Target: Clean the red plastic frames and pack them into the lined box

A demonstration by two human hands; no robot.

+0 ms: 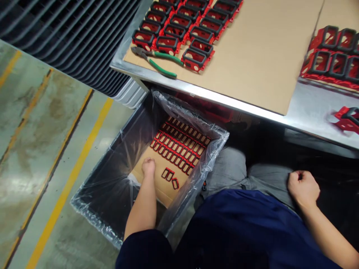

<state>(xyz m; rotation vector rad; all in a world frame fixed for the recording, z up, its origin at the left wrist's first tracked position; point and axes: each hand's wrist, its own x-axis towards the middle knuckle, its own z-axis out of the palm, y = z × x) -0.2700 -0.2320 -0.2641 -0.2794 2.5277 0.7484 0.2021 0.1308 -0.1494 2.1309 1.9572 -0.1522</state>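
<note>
My left hand [148, 165] reaches down into a deep dark bin lined with clear plastic [221, 136]. Its fingers are curled closed over a cardboard sheet [157, 186] inside; whether anything is in them is hidden. To the right of that hand, a few loose red-and-black rectangular frames [167, 174] lie on the sheet. Beyond it, several rows of similar frames [179, 147] are laid side by side. My right hand [304, 188] is closed in a loose fist by my right thigh, with nothing visible in it.
On the metal-edged table [207, 91], red-and-black plastic housings [195, 56] stand in rows on cardboard, with green-handled pliers [159, 61] beside them. More housings [336, 63] stand at the right, and a single red part [347, 118] lies nearer. A black ribbed rack [64, 37] is at upper left.
</note>
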